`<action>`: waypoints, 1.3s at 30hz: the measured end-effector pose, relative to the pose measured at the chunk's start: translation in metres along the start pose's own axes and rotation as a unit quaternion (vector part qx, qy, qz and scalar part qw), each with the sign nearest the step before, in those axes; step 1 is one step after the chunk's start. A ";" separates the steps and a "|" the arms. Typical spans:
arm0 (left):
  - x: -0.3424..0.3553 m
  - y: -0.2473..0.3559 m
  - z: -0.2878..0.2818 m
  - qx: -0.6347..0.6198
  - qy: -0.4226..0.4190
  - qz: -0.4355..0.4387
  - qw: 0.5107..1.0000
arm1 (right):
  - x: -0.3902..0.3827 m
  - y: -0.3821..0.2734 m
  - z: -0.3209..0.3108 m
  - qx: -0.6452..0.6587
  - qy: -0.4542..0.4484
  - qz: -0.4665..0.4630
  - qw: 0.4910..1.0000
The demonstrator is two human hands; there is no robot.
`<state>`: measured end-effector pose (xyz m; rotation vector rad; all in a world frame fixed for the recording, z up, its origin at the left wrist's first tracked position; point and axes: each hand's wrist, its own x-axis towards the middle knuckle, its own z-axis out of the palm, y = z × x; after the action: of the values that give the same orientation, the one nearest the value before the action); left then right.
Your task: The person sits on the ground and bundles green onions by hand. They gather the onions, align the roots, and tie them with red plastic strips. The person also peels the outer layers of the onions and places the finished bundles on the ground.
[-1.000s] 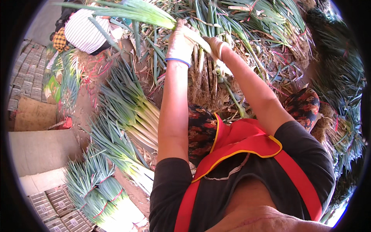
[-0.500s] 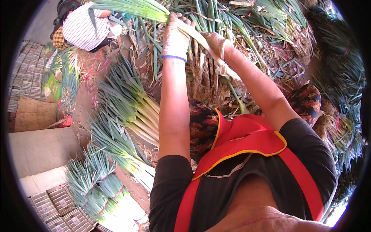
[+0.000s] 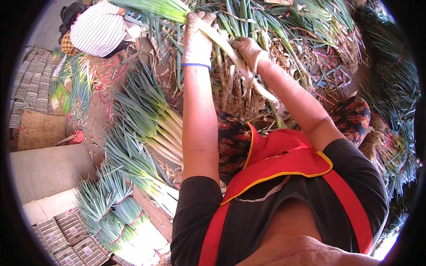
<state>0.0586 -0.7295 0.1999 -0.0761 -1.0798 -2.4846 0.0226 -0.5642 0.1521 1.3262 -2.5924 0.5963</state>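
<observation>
My left hand (image 3: pixel 198 41), in a pale glove with a blue cuff, is closed round a long leek (image 3: pixel 223 42) near where green leaves meet white shank. The leek slants from the top edge down to the right, its white lower end and roots pointing toward my lap. My gloved right hand (image 3: pixel 250 53) is closed at the shank farther down, fingertips partly hidden. Beneath both hands lies a pile of leeks (image 3: pixel 286 33) with dry leaves, roots and red ties.
Cleaned leeks (image 3: pixel 159 128) lie left of my legs, tied bundles (image 3: pixel 115 221) lower left. A person (image 3: pixel 100 31) in a striped top bends at upper left. Stacked crates (image 3: pixel 33 77) and a cardboard sheet (image 3: pixel 40 128) line the left; more leeks (image 3: pixel 386 88) fill the right.
Both hands have moved slightly left and up with the leek. More of its white lower end and roots shows below my right hand.
</observation>
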 end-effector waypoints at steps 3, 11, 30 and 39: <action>-0.011 0.012 0.018 -0.030 -0.039 0.002 0.999 | -0.008 0.008 0.012 0.073 -0.163 0.046 0.983; -0.004 0.030 0.012 -0.132 -0.060 -0.108 0.983 | -0.135 0.054 0.060 -0.051 -0.366 0.097 0.924; 0.002 -0.007 0.012 -0.129 0.069 -0.048 0.988 | 0.003 -0.006 -0.021 0.686 0.162 0.263 0.659; 0.010 -0.010 0.001 -0.092 0.076 -0.037 0.992 | 0.010 -0.027 -0.028 0.440 0.139 0.154 0.874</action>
<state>0.0455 -0.7261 0.1954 0.0984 -0.8026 -2.6027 0.0378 -0.5736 0.1883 0.8457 -2.3356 2.0247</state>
